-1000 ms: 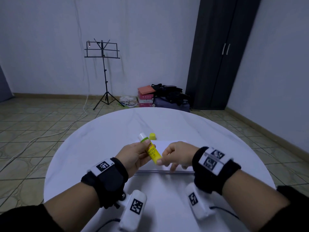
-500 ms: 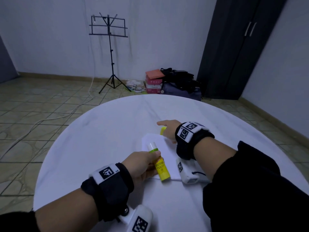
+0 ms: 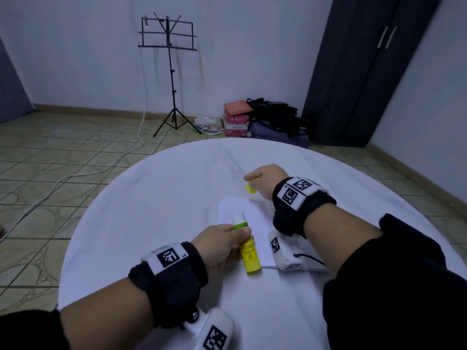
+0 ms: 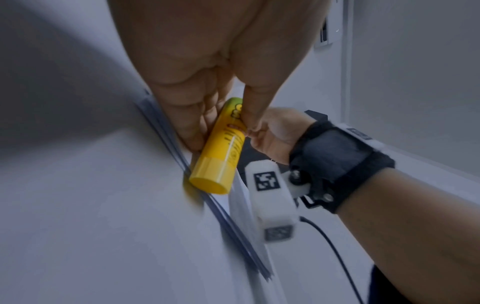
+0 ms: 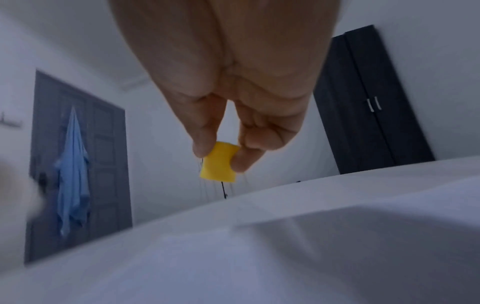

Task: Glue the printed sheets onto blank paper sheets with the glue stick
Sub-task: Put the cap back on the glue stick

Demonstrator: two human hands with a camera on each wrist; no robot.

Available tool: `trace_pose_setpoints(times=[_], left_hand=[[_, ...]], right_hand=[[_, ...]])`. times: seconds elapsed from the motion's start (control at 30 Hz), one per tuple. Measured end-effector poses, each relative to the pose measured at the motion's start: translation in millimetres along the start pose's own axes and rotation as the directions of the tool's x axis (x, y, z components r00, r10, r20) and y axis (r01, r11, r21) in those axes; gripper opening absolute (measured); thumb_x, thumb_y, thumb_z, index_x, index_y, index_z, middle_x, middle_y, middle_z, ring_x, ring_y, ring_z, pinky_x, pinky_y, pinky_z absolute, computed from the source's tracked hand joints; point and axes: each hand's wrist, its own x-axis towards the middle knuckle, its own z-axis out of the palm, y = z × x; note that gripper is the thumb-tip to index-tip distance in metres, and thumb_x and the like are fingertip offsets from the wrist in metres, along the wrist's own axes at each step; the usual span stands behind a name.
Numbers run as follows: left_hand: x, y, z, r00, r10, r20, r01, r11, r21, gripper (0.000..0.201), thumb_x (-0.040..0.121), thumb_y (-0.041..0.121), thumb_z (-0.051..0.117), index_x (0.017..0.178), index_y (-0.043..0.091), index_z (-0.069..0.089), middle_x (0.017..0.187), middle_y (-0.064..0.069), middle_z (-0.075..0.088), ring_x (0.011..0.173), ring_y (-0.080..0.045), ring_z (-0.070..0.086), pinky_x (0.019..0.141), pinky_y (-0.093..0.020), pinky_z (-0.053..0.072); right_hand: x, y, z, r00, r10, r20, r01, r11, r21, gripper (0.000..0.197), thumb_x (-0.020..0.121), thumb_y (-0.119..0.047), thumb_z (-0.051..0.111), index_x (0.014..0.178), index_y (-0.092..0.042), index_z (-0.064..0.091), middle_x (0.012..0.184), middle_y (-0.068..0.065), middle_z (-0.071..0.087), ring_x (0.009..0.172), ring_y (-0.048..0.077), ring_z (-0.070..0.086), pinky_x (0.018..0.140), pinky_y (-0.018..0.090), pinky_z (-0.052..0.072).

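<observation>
My left hand (image 3: 222, 242) grips the uncapped yellow glue stick (image 3: 246, 245) by its upper body; its white glue tip points away from me, and its base hangs just above the near edge of the paper stack (image 3: 249, 223). In the left wrist view the glue stick (image 4: 221, 152) is held between thumb and fingers over the sheet edges (image 4: 233, 232). Farther out, my right hand (image 3: 262, 180) pinches the small yellow cap (image 3: 251, 187) just above the table. The right wrist view shows the cap (image 5: 220, 162) between thumb and fingertips, clear of the cloth.
The round white table (image 3: 156, 210) carries only the paper stack and my hands. Beyond it stand a music stand (image 3: 169, 72), boxes and bags (image 3: 252, 120) on the tiled floor, and a dark wardrobe (image 3: 358, 72). A cable (image 3: 75, 175) runs across the floor at left.
My right hand left the glue stick, reached forward to the yellow cap and now pinches it. The left hand kept the glue stick, lowering it toward the paper's near edge.
</observation>
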Motion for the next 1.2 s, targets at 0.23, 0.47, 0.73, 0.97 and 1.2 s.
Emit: trace_pose_setpoints(times=[0.23, 0.47, 0.73, 0.97, 1.2], left_hand=[[-18, 1, 10, 0.996, 0.094, 0.003, -0.093, 0.975, 0.204, 0.009, 0.092, 0.012, 0.059, 0.084, 0.008, 0.058, 0.067, -0.007, 0.048, 0.053, -0.015, 0.042, 0.059, -0.028, 0.039], [-40, -7, 25, 0.985, 0.163, 0.056, -0.172, 0.919, 0.356, 0.008, 0.089, 0.007, 0.062, 0.092, 0.014, 0.062, 0.086, -0.005, 0.055, 0.079, -0.017, 0.049, 0.080, -0.027, 0.040], [-61, -15, 56, 0.980, 0.161, 0.118, -0.197, 0.873, 0.446, 0.016, 0.085, 0.000, 0.064, 0.084, 0.015, 0.060, 0.078, -0.002, 0.054, 0.072, -0.015, 0.051, 0.073, -0.023, 0.041], [-64, -20, 74, 0.978, 0.177, 0.110, -0.208, 0.847, 0.488, 0.023, 0.056, 0.019, 0.069, 0.078, 0.017, 0.064, 0.079, -0.004, 0.062, 0.082, -0.020, 0.056, 0.097, -0.040, 0.046], [-60, -16, 71, 0.975, 0.204, 0.086, -0.217, 0.799, 0.561, 0.017, 0.069, 0.013, 0.076, 0.084, 0.016, 0.069, 0.078, -0.003, 0.061, 0.077, -0.018, 0.056, 0.085, -0.034, 0.046]], right_hand=[[-81, 36, -12, 0.995, 0.081, 0.064, -0.103, 0.785, 0.611, 0.032, 0.092, -0.003, 0.053, 0.124, -0.007, 0.051, 0.100, 0.015, 0.064, 0.071, 0.023, 0.063, 0.055, 0.027, 0.049], [-141, 59, -3, 0.997, 0.017, 0.078, -0.075, 0.520, 0.851, 0.025, 0.094, 0.000, 0.050, 0.117, -0.007, 0.053, 0.102, 0.013, 0.063, 0.081, 0.021, 0.064, 0.074, 0.030, 0.054], [-177, 61, -15, 0.984, -0.151, -0.096, 0.177, 0.901, 0.397, 0.036, 0.088, -0.007, 0.058, 0.122, -0.019, 0.062, 0.110, -0.005, 0.062, 0.094, 0.013, 0.059, 0.094, 0.028, 0.047], [-178, 60, -22, 0.988, -0.134, -0.079, 0.134, 0.991, -0.009, 0.039, 0.083, -0.024, 0.069, 0.121, -0.023, 0.062, 0.113, -0.005, 0.061, 0.103, 0.011, 0.054, 0.083, 0.019, 0.039], [-176, 53, -27, 0.983, -0.179, 0.029, 0.180, 0.982, -0.062, 0.048, 0.092, -0.020, 0.056, 0.138, -0.024, 0.046, 0.138, -0.006, 0.049, 0.117, 0.012, 0.050, 0.096, 0.023, 0.039]])
